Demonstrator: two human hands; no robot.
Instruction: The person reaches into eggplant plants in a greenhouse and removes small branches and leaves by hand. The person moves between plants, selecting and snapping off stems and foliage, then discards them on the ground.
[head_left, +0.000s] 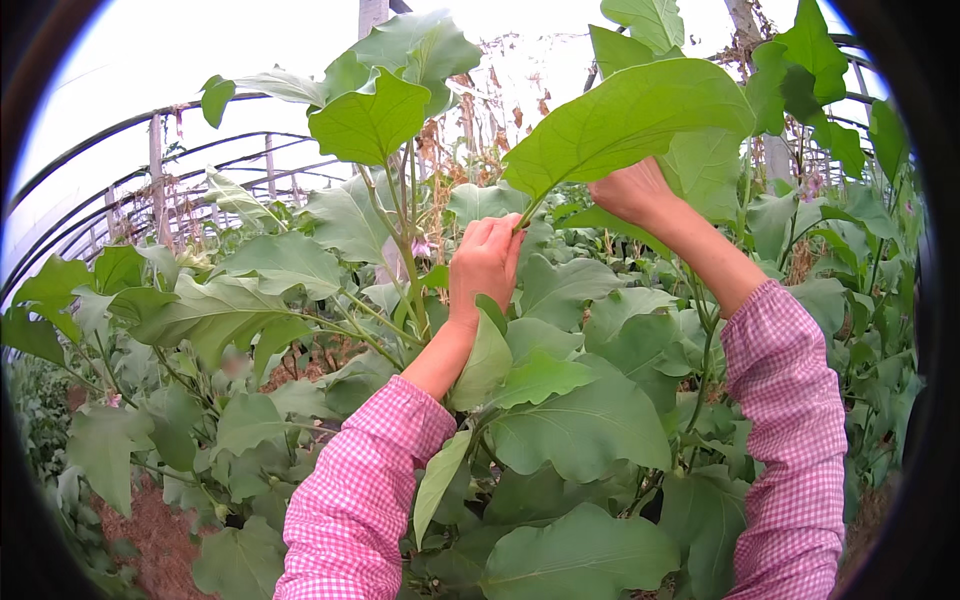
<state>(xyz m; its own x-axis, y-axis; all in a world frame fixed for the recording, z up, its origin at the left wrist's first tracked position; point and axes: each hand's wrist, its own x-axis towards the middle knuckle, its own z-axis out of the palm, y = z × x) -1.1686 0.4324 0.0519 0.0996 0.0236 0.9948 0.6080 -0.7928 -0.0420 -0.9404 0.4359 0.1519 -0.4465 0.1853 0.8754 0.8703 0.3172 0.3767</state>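
My left hand (484, 262) is closed around the lower end of a large eggplant leaf (637, 120), pinching it near its stalk. The leaf slants up to the right and covers part of my right hand (634, 191), whose fingers are hidden behind it. What the right hand holds, if anything, does not show. Just left of my left hand rises a thick green eggplant stem (412, 277) with several leaves at its top. A pale purple eggplant flower (422, 246) hangs beside that stem. Broad leaves (585, 431) spread below both wrists.
Dense eggplant plants fill both sides. Curved greenhouse hoops (90, 142) and a post (159, 180) stand at the left, another post (776, 161) at the right. Dried brown vines (469, 127) hang behind. Bare reddish soil (154, 536) shows at the lower left.
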